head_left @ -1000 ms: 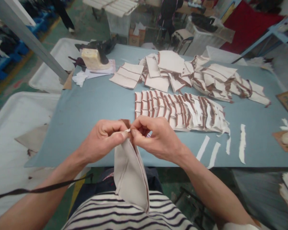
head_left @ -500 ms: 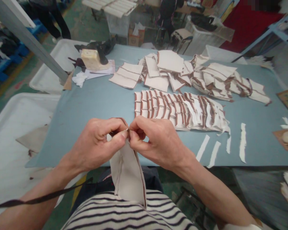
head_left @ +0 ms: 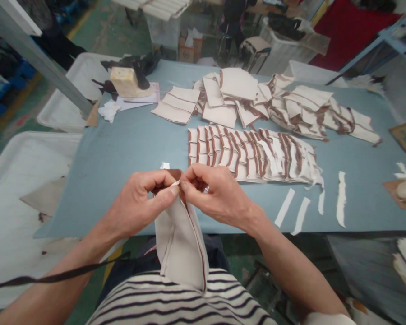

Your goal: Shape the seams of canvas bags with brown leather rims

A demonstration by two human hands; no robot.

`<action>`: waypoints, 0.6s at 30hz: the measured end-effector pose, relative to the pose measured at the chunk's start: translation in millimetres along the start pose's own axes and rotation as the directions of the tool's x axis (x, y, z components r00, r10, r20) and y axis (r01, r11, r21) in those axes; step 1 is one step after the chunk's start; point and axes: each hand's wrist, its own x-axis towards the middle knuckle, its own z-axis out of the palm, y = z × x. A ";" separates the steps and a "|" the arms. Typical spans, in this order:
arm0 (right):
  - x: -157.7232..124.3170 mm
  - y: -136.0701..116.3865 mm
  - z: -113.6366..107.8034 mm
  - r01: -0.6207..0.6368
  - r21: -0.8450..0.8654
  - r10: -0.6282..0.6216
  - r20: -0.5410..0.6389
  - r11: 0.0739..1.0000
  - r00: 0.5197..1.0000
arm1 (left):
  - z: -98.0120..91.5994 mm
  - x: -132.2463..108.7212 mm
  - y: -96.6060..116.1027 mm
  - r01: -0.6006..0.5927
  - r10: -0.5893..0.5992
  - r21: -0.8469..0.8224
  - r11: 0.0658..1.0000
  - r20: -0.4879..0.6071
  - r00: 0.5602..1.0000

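Observation:
Both hands meet over the table's near edge at the top of a cream fabric piece with brown edging [head_left: 184, 243], which hangs down against a striped shirt. Thumb and forefinger of my left hand [head_left: 145, 196] pinch its upper edge. My right hand [head_left: 218, 194] pinches the same edge just beside it, fingers curled. A brown inner side shows between the hands, and a tiny light bit sits at the fingertips. Beyond them lies a row of overlapping cream pieces with brown edges [head_left: 219, 146], with white strips laid over its right part.
Loose cream pieces [head_left: 238, 85] are heaped along the table's [head_left: 122, 140] far side. White strips [head_left: 301, 216] lie at right. A yellowish block [head_left: 123, 81] stands at the far left, near a metal post [head_left: 54, 63]. White bins [head_left: 37, 158] flank the left edge. A person [head_left: 56, 31] stands beyond.
The fabric's top edge has parted wider, showing more brown inside. My right fingers have shifted slightly along the edge. A small white tab now shows behind my left hand.

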 end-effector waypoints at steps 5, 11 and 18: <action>-4.3 39.1 -10.9 -0.231 -0.149 0.220 -0.090 0.961 0.971 | -3.9 0.4 -2.2 -0.043 0.043 0.014 0.999 -0.015 0.999; -29.6 158.6 11.5 -0.631 -0.387 0.543 -0.321 0.672 0.776 | -7.2 -3.3 -12.0 0.007 -0.007 -0.031 1.000 0.022 1.000; -44.7 217.6 58.5 -0.660 -0.391 0.635 -0.212 0.642 0.743 | -13.7 -3.7 -13.5 0.082 -0.084 0.018 0.996 0.124 0.989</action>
